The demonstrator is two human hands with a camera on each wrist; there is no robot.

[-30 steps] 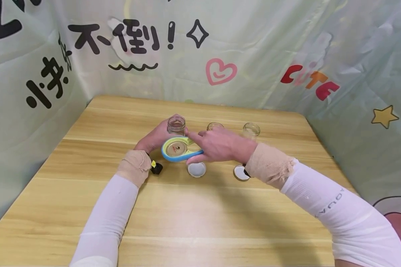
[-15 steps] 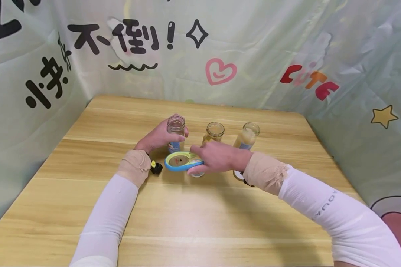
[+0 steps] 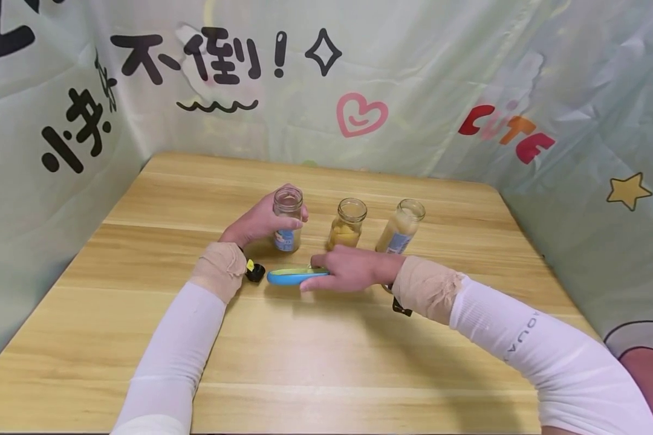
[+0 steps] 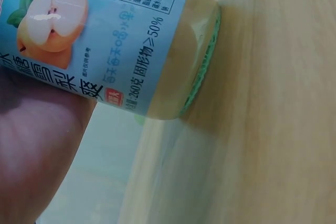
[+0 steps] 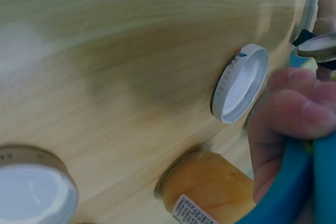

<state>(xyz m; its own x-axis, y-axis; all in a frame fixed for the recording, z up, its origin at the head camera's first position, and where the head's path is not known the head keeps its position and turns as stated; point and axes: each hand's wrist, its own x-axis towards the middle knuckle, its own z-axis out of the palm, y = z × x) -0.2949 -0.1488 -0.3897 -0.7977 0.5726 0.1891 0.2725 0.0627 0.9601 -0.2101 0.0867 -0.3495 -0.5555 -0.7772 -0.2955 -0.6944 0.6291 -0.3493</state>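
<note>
My left hand (image 3: 258,222) holds an upright, lidless glass jar (image 3: 286,240). In the left wrist view, the jar's blue label (image 4: 52,24) shows a cut pear. My right hand (image 3: 354,269) grips a blue and yellow-green jar opener (image 3: 291,278), low over the table in front of that jar. Within the opener's loop, the right wrist view shows a lid (image 5: 317,46). Two other uncapped jars stand to the right: one with yellow fruit (image 3: 344,234), another with pale contents and a blue label (image 3: 398,237).
Near my right hand, two loose lids lie with white insides showing: one lid (image 5: 240,85) by the fruit jar and another lid (image 5: 34,195) farther off. A small black object (image 3: 254,272) with a yellow piece is by my left wrist. Printed cloth (image 3: 413,72) hangs behind the wooden table (image 3: 326,362).
My right hand has brought the jar opener down and away from the left jar's mouth, tipping it until its blue edge faces the head camera. My left hand stays on the jar.
</note>
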